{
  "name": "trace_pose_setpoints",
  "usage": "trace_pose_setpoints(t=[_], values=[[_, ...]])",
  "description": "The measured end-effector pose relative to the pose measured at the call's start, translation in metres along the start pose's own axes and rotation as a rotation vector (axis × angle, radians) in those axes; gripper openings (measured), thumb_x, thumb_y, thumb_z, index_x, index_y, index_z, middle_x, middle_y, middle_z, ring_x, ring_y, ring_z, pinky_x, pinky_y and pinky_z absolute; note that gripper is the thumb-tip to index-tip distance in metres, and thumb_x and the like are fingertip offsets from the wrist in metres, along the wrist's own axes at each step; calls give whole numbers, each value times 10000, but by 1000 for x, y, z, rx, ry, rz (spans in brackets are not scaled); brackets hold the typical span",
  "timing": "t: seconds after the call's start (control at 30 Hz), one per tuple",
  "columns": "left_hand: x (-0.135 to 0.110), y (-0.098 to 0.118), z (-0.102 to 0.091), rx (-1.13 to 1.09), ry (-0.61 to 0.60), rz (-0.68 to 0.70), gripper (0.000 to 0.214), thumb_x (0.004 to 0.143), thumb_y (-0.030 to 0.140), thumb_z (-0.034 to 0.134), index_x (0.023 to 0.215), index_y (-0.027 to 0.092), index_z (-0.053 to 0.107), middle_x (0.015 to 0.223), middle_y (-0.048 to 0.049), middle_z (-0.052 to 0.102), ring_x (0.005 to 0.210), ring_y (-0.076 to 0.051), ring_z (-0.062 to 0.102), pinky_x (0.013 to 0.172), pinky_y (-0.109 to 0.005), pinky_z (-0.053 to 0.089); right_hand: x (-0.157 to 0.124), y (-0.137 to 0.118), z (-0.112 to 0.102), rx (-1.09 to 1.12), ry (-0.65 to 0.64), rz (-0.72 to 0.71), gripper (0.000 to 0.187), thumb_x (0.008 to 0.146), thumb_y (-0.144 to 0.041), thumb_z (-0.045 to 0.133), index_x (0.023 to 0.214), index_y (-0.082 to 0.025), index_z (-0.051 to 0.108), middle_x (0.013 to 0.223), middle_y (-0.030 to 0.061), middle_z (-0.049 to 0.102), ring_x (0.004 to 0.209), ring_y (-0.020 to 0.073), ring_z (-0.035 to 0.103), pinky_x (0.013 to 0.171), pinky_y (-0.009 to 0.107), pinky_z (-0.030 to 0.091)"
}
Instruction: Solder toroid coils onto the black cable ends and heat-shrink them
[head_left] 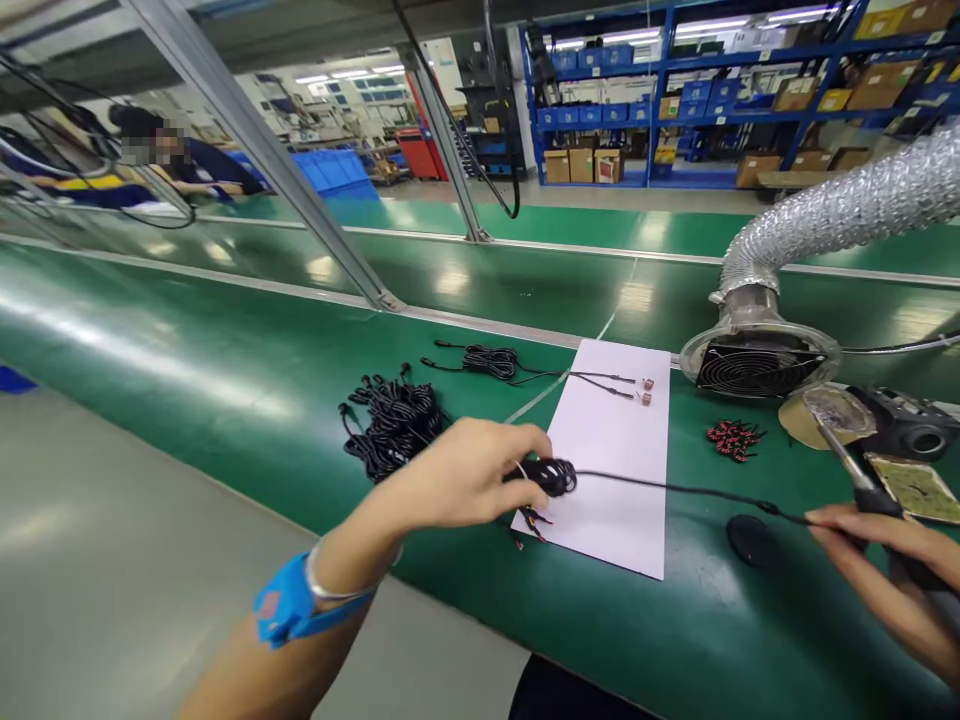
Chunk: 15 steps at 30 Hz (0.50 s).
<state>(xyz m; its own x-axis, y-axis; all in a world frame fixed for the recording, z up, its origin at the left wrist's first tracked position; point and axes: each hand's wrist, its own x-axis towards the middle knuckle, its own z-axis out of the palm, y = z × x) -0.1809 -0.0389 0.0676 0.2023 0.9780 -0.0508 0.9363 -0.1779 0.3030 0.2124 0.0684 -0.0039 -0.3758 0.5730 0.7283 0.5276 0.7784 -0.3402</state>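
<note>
My left hand is closed around a coiled black cable above a white sheet. From that coil a single strand runs right to my right hand, whose fingertips pinch it. The same hand also grips a soldering iron, its metal tip pointing up and left. Stripped red, black and yellow wire ends show just below my left hand. Behind my left wrist lies a heap of black cables. Another coiled cable has its ends reaching onto the sheet, by two small reddish-brown parts.
A fume extractor fan with a silver duct stands at the back right. Near it are small red-and-black pieces and a soldering stand with a yellowish sponge. A black disc lies below the strand. Another person sits far left.
</note>
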Motion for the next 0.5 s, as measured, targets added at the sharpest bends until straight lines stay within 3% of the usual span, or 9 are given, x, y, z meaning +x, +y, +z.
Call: trace_pose_setpoints(t=[0.1, 0.17, 0.23, 0.33, 0.4, 0.5], values=[[-8, -25, -36, 148, 260, -102, 369, 863, 539, 604, 1050, 225, 653, 608, 32, 594, 556, -156, 583, 549, -249, 380, 33, -25, 36, -15, 43, -106, 147, 830, -227, 739, 970, -259, 705, 873, -18, 728, 677, 138, 673, 689, 269, 536], [-3, -50, -50, 349, 317, -248, 368, 867, 519, 589, 1102, 241, 646, 702, -12, 663, 673, -222, 648, 584, -275, 402, 53, -35, 76, 98, -74, -155, 154, 882, -166, 653, 1026, -219, 667, 847, 3, 709, 671, 136, 648, 661, 268, 525], [9, -78, -53, 514, 224, -345, 353, 881, 464, 562, 1140, 237, 641, 828, -64, 725, 809, -296, 687, 628, -307, 434, 66, -36, 120, 102, -143, -199, 181, 925, -121, 545, 1029, -217, 658, 831, 12, 704, 704, 144, 640, 696, 271, 534], [31, -116, -41, 576, 32, -351, 339, 892, 397, 531, 1153, 212, 643, 906, -118, 757, 896, -353, 703, 691, -346, 474, 73, -27, 169, 55, -236, -215, 252, 916, -79, 501, 1049, -216, 665, 797, 23, 689, 747, 173, 619, 704, 291, 524], [42, -134, -28, 553, -21, -320, 328, 895, 372, 524, 1143, 198, 649, 912, -137, 763, 900, -364, 711, 715, -359, 486, 74, -19, 184, 15, -284, -208, 294, 891, -49, 499, 1057, -223, 668, 744, 23, 663, 781, 197, 591, 698, 299, 510], [51, -150, -11, 551, -75, -290, 324, 897, 339, 525, 1157, 180, 636, 948, -153, 764, 916, -362, 715, 726, -354, 492, 76, -13, 190, -30, -346, -191, 317, 874, -37, 499, 1058, -233, 668, 668, 19, 616, 797, 216, 545, 721, 313, 492]])
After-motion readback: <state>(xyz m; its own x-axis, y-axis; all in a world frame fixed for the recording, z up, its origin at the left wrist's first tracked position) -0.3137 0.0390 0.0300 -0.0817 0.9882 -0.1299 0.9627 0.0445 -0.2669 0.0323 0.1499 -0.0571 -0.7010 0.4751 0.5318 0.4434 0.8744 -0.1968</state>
